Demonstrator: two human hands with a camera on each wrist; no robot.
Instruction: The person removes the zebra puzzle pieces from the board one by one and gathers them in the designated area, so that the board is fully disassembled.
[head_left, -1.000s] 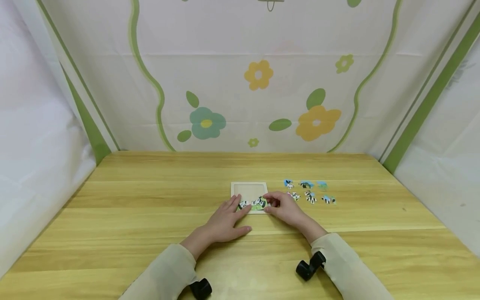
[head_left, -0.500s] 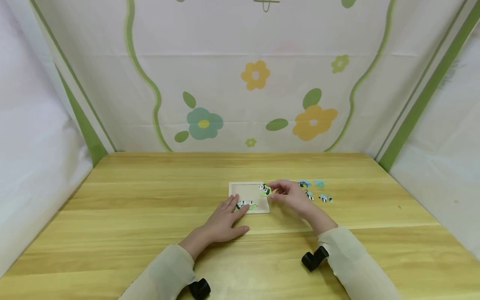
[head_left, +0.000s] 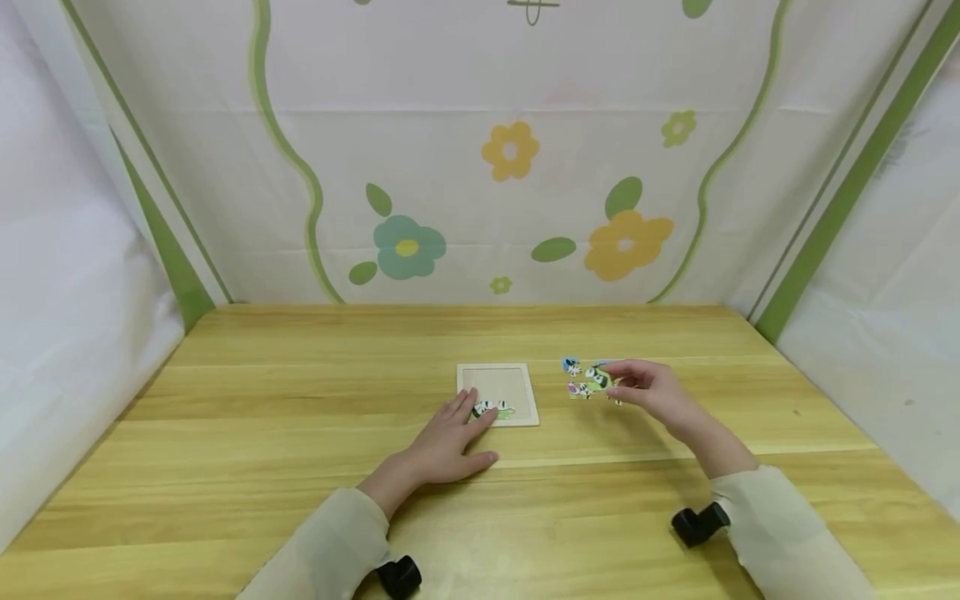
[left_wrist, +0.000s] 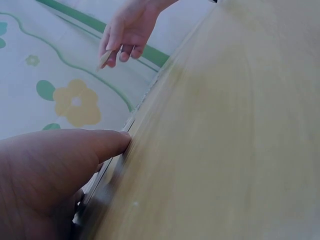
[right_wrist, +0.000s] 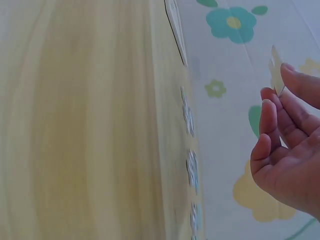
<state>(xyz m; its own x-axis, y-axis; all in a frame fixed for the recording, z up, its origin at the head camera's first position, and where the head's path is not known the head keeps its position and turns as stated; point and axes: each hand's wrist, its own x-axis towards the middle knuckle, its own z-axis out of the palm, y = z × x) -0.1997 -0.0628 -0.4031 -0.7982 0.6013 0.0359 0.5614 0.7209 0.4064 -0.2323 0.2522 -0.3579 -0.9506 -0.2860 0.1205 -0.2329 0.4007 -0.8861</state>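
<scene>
A panda-and-green jigsaw piece (head_left: 596, 378) is pinched between the thumb and fingers of my right hand (head_left: 666, 402), lifted above the table to the right of the wooden puzzle tray. In the right wrist view that piece (right_wrist: 276, 74) shows nearly edge-on at the fingertips. My left hand (head_left: 448, 446) lies with outstretched fingers on the lower left of the square puzzle tray (head_left: 532, 407). Beneath and beside its fingers, a black, white and green jigsaw section (head_left: 506, 412) sits along the tray's bottom; the fingers partly hide it.
Loose jigsaw pieces lie right of the tray, among them a blue-edged one (head_left: 570, 366) and one with pink (head_left: 577, 390); my right hand covers others. The right wrist view shows several pieces (right_wrist: 192, 171) in a row. A flowered curtain (head_left: 465, 167) hangs behind the wooden table (head_left: 300, 358).
My right hand has lifted the panda piece out of the tray's right side and carried it rightward over the loose pieces. The left hand has stayed on the tray.
</scene>
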